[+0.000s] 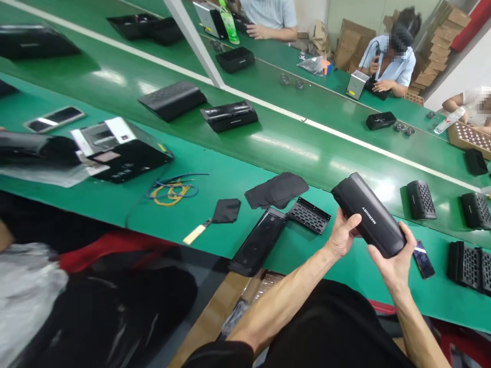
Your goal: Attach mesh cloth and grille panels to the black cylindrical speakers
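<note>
Both hands hold a black speaker housing (370, 214) with white MERKURY lettering, tilted above the green bench. My left hand (343, 234) grips its near left side, thumb on top. At its right end, my right hand (397, 260) wraps round the lower corner; the fingers beneath are hidden. To the left of my left hand lie a perforated black grille (310, 215) and a long black shell (259, 243), which sticks out over the bench edge. Behind them is a spread of black cloth sheets (276, 190). A phone (424, 259) lies beside my right hand.
A dark square piece (226, 210), coiled cables (172, 191) and a black-and-silver machine (120, 148) stand to the left. Several housings rest on the green belt (291, 148) beyond. Grille-fronted housings (471, 266) stand at right. Co-workers sit across the belt; a white post (197, 43) rises there.
</note>
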Demonstrator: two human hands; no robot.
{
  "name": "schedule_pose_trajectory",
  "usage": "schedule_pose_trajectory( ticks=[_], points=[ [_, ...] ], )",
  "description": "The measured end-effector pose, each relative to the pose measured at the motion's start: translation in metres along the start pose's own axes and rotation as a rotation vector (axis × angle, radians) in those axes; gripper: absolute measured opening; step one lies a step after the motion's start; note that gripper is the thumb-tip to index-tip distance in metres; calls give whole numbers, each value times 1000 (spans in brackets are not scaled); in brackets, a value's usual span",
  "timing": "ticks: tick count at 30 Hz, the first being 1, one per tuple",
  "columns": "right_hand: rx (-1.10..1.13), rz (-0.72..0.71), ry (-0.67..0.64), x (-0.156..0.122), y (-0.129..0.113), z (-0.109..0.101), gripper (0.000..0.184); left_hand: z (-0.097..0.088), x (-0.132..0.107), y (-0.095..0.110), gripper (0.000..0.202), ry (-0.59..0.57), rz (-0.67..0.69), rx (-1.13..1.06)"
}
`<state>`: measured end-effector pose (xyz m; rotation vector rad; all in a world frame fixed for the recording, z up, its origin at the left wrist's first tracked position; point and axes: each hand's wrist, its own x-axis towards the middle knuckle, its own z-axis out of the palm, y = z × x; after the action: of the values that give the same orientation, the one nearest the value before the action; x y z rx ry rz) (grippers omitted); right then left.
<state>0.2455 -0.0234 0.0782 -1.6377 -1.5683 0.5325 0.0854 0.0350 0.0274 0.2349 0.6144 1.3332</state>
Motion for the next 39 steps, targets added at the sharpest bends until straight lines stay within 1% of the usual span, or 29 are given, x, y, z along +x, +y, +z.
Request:
schedule_pose_trajectory(
  ticks=[1,2,4,6,8,9,11,12,13,15,17,19,21,22,24,25,26,27,28,29,30,32,33,34,36,37,38,39],
  points=[
    [25,20,24,-2,4,3,103,-4,0,3,89,4,-32,40],
    [58,46,14,-1,7,4,98,-9,1,9,91,7,-66,98],
    [134,110,-53,1,14,-2,94,-21,3,28,101,9,-84,259],
    [204,162,-112,2,21,-13,93,-33,6,56,119,-21,-7,452],
    [267,193,-173,0,25,-22,93,-37,8,86,132,-135,80,655],
    [294,206,-209,-2,26,-24,94,-36,8,99,132,-214,95,751],
    [336,229,-263,-4,28,-25,95,-31,7,116,121,-347,83,906],
    [353,238,-277,-4,28,-25,94,-28,7,120,115,-378,77,954],
    [366,243,-282,-3,29,-25,94,-25,6,122,110,-383,77,981],
    [375,246,-288,3,31,-29,93,-22,4,116,106,-330,97,985],
    [348,245,-317,11,33,-36,95,-23,1,104,106,-248,112,914],
    [340,240,-328,16,36,-42,107,-27,-3,86,105,-170,110,751],
    [381,236,-303,14,37,-39,125,-31,-9,61,101,-110,92,507],
    [409,237,-286,11,37,-33,133,-32,-12,46,96,-99,59,378],
    [425,239,-277,3,35,-16,143,-35,-18,17,80,-136,-99,173],
    [410,232,-282,0,33,-9,142,-37,-21,4,74,-178,-213,120],
    [384,215,-283,-1,32,-4,138,-40,-22,-5,72,-222,-319,114],
    [346,186,-277,-1,31,-3,132,-42,-23,-9,73,-250,-386,146],
    [288,146,-270,2,31,-6,126,-44,-23,-8,76,-258,-398,201],
    [207,97,-268,6,31,-13,122,-46,-22,-3,84,-250,-354,267],
    [101,46,-282,12,31,-22,118,-46,-20,6,94,-237,-269,336],
    [-152,-57,-377,23,32,-42,110,-44,-14,27,115,-242,-106,484],
    [-270,-101,-449,27,31,-50,107,-41,-11,35,120,-268,-71,568],
    [-364,-135,-524,31,31,-56,104,-38,-9,41,121,-304,-74,655],
    [-453,-176,-645,35,30,-61,101,-35,-7,44,110,-354,-138,789],
    [-444,-186,-680,35,32,-62,101,-35,-8,42,103,-348,-157,814],
    [-408,-186,-685,33,35,-62,100,-36,-9,38,96,-323,-156,812],
    [-348,-169,-661,30,40,-62,101,-38,-11,34,91,-287,-139,788]
  ],
)
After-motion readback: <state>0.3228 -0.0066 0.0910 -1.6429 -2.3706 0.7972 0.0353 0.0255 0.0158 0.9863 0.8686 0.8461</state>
